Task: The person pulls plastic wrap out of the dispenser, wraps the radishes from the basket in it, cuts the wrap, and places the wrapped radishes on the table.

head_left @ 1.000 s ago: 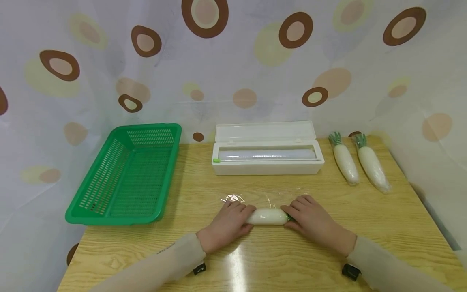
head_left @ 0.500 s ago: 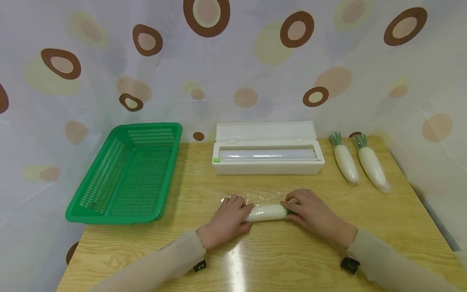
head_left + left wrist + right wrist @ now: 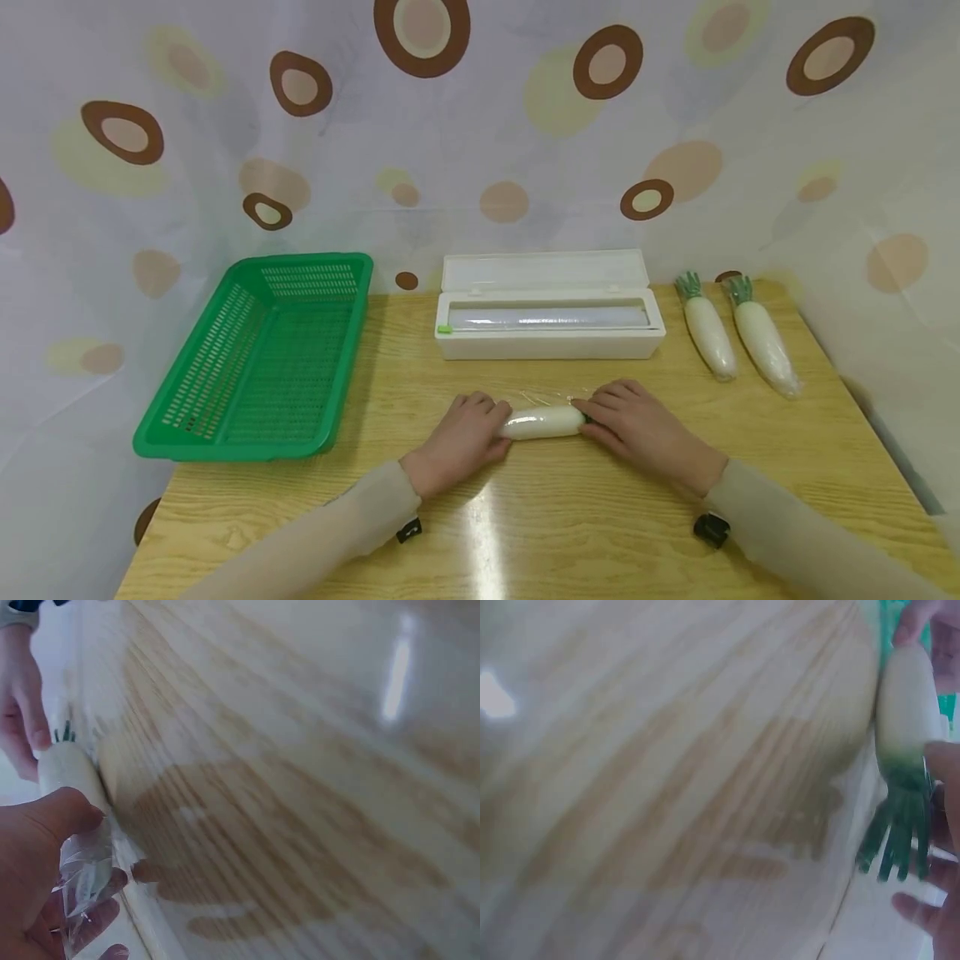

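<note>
A white radish (image 3: pixel 542 422) lies crosswise on the table between both hands, with clear cling film around it. My left hand (image 3: pixel 465 437) grips its left end, thumb on the near side; in the left wrist view loose film (image 3: pixel 86 877) bunches past that end, between thumb and fingers. My right hand (image 3: pixel 637 429) grips the leafy end, thumb against the white flesh. Cut green stalks (image 3: pixel 900 825) fan out beneath that hand in the right wrist view. Beyond the radish a thin sheet of film (image 3: pixel 536 398) lies on the wood, partly hidden by the hands.
A white cling film box (image 3: pixel 551 346) with its lid up stands behind the hands, its roll (image 3: pixel 547 317) showing. To the left is a green basket (image 3: pixel 341 367). Two film-wrapped radishes, one inner (image 3: pixel 710 333) and one outer (image 3: pixel 767 346), lie at the back right.
Both hands have rolled the radish away from the body, toward the box, and slightly left. The strip of loose film beyond it has become shorter.
</note>
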The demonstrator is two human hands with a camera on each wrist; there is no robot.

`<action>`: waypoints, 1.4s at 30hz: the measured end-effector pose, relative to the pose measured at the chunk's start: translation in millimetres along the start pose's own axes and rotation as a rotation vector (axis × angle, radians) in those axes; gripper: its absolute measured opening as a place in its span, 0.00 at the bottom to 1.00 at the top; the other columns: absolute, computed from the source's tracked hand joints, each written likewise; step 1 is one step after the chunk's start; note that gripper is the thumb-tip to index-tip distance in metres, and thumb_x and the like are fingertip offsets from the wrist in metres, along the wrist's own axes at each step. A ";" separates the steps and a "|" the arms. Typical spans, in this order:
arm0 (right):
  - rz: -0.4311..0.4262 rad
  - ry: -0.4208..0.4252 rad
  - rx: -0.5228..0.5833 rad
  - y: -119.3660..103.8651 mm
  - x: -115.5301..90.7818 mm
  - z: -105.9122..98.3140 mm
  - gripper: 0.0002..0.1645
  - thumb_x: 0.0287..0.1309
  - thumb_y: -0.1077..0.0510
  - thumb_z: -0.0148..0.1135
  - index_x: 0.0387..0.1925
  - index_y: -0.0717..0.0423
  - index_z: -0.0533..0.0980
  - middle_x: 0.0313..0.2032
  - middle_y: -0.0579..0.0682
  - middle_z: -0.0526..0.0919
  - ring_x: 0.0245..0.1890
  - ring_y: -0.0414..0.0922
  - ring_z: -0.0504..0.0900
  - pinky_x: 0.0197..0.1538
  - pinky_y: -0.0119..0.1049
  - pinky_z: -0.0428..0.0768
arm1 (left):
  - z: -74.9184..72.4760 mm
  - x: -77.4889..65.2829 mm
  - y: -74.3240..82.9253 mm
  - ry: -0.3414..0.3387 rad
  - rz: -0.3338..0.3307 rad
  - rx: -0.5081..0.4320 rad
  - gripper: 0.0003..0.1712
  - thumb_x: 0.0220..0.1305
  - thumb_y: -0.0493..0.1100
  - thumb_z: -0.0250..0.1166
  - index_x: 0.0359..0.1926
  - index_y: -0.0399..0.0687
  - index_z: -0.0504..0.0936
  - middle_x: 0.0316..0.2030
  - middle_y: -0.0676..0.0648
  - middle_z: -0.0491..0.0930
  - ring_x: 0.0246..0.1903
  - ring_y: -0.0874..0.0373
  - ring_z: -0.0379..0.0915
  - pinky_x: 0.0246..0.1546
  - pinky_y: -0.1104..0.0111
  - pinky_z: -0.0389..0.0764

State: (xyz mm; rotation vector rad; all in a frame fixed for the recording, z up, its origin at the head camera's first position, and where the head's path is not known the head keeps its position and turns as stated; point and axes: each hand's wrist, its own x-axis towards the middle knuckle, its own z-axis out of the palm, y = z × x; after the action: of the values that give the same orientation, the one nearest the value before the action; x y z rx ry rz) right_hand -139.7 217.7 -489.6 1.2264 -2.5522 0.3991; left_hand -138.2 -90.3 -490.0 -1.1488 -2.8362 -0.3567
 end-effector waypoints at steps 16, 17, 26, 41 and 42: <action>0.092 -0.047 0.026 10.0 14.2 7.4 0.30 0.60 0.50 0.75 0.59 0.59 0.79 0.40 0.50 0.85 0.46 0.52 0.80 0.57 0.54 0.76 | -5.5 9.1 -12.3 -0.036 -0.036 -0.021 0.24 0.73 0.48 0.68 0.65 0.47 0.77 0.49 0.47 0.83 0.53 0.51 0.76 0.59 0.51 0.74; 0.092 -0.045 0.025 11.0 14.6 7.2 0.28 0.61 0.50 0.75 0.58 0.59 0.80 0.42 0.51 0.85 0.47 0.53 0.81 0.58 0.55 0.76 | -5.4 10.0 -13.3 -0.031 -0.040 -0.033 0.22 0.73 0.47 0.68 0.63 0.48 0.77 0.50 0.46 0.84 0.53 0.50 0.76 0.59 0.51 0.74; 0.091 -0.082 -0.016 13.8 20.6 10.0 0.34 0.59 0.53 0.77 0.62 0.68 0.78 0.45 0.56 0.80 0.47 0.54 0.78 0.56 0.55 0.76 | 0.7 19.2 -21.4 0.021 -0.057 0.013 0.20 0.73 0.43 0.67 0.63 0.47 0.79 0.49 0.47 0.80 0.53 0.50 0.73 0.55 0.52 0.74; 0.128 -0.087 0.080 12.9 10.7 6.0 0.21 0.57 0.54 0.77 0.50 0.57 0.82 0.42 0.48 0.87 0.44 0.47 0.79 0.52 0.50 0.76 | -1.8 8.6 -22.0 -0.052 0.028 0.021 0.19 0.74 0.46 0.66 0.61 0.48 0.76 0.52 0.48 0.83 0.52 0.52 0.77 0.57 0.54 0.75; 0.131 -0.093 0.089 12.2 9.2 5.1 0.21 0.57 0.54 0.78 0.50 0.56 0.82 0.42 0.47 0.87 0.43 0.46 0.79 0.52 0.50 0.76 | -1.8 7.7 -22.4 -0.062 0.039 0.020 0.18 0.75 0.46 0.66 0.61 0.48 0.77 0.51 0.48 0.83 0.53 0.52 0.77 0.57 0.55 0.75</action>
State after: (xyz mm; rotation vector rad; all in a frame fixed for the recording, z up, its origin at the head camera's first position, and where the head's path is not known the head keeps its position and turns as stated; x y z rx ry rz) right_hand -155.5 216.6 -492.4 1.1357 -2.7310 0.4999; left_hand -159.3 -101.1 -491.4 -1.2307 -2.8582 -0.2947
